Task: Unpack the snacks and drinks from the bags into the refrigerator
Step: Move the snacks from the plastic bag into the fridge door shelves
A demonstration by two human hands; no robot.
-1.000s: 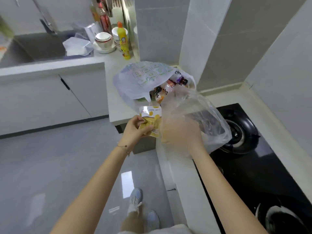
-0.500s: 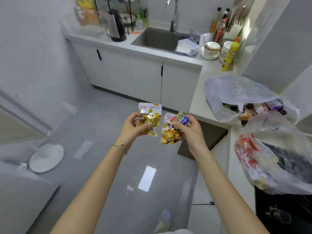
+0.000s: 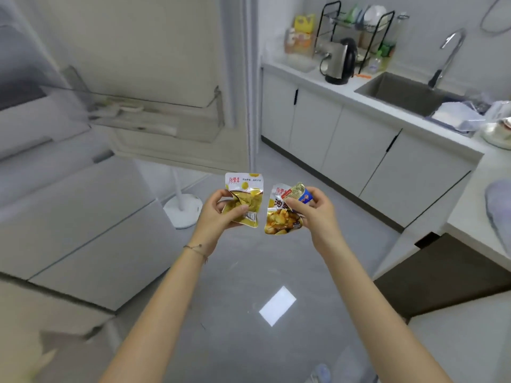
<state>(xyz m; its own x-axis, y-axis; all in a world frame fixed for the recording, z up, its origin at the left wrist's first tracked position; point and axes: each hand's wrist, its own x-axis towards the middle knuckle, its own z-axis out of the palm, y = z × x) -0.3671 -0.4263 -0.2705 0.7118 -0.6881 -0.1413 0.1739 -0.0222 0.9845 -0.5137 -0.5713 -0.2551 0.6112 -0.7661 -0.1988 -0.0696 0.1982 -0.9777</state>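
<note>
My left hand [image 3: 219,214] grips a yellow-and-white snack packet [image 3: 244,193] at chest height over the floor. A little to its right, my right hand [image 3: 313,210] pinches two packets together: an orange-and-white snack packet [image 3: 280,221] and a small blue-and-gold packet [image 3: 300,192] on top of it. The white refrigerator [image 3: 91,239] stands at the left with its upper door [image 3: 171,78] swung open, the door shelf facing me. One plastic bag [image 3: 497,214] shows only as a pale edge on the counter at the far right.
A white fan base [image 3: 184,211] sits on the grey floor just beyond my left hand. The counter [image 3: 367,102] runs along the right with a kettle [image 3: 338,62], sink [image 3: 403,92] and dish rack [image 3: 356,26].
My view has swung left from the counter and bags toward the open refrigerator. Both hands keep the same packets and hold them in front of me.
</note>
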